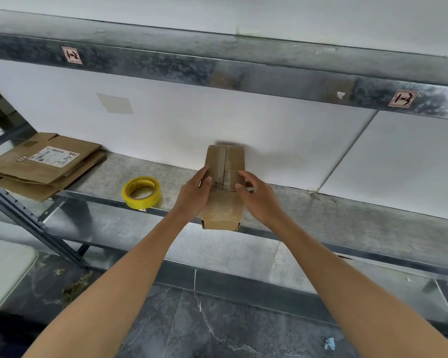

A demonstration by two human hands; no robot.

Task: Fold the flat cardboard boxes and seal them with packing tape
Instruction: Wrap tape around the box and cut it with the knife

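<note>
A small brown cardboard box [224,202] rests on the metal shelf [347,218], its near end over the shelf's front edge, with clear tape along its top seam. My left hand [194,195] presses on the box's left side and top, thumb on the seam. My right hand [256,195] grips its right side, fingers curled over the top. A roll of yellow packing tape [142,192] lies flat on the shelf left of the box. Flat cardboard boxes [42,164] are stacked at the shelf's far left, the top one bearing a white label.
An upper metal shelf beam [217,65] runs overhead with two small labels. White wall panels [166,125] close the back. Below lie a lower shelf level [217,257] and a dark marbled floor [217,326]. A pale chair seat [3,270] sits at lower left.
</note>
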